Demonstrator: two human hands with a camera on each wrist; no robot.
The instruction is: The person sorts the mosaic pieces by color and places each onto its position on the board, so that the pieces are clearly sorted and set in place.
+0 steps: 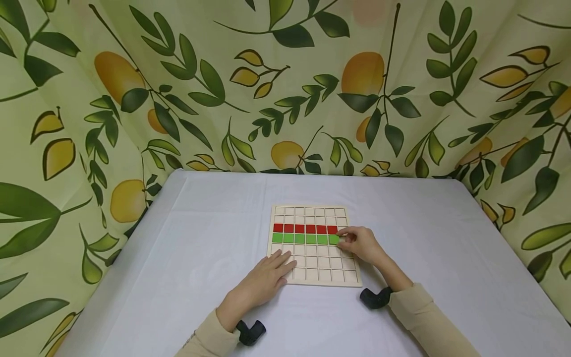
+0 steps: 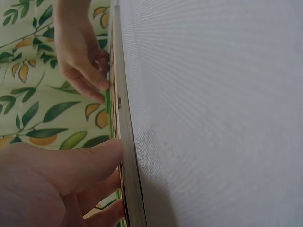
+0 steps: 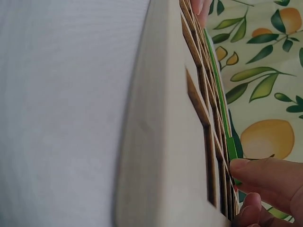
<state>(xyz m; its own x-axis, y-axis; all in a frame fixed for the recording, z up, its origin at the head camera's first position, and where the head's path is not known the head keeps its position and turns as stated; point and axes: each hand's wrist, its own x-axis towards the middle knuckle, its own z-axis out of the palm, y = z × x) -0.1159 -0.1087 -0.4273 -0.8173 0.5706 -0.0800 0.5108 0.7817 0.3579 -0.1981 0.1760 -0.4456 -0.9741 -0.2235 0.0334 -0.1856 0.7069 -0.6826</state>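
A pale wooden grid board (image 1: 312, 279) lies on the table. Several red square tiles (image 1: 295, 228) form one row across it, and several green square tiles (image 1: 301, 239) form the row just nearer. At the right end of the green row, my right hand (image 1: 363, 244) pinches a green tile (image 3: 231, 148) between thumb and fingers; it appears slightly raised above its neighbours in the right wrist view. My left hand (image 1: 263, 277) rests on the board's near left corner with fingers spread and fairly straight. In the left wrist view its thumb (image 2: 106, 153) touches the board's edge.
A white cloth covers the table (image 1: 214, 223). Behind and beside it hangs a curtain (image 1: 321, 124) printed with leaves and fruit. Black curved pieces at the wrists, one by the left sleeve (image 1: 252, 333) and one by the right (image 1: 374, 298), show over the cloth.
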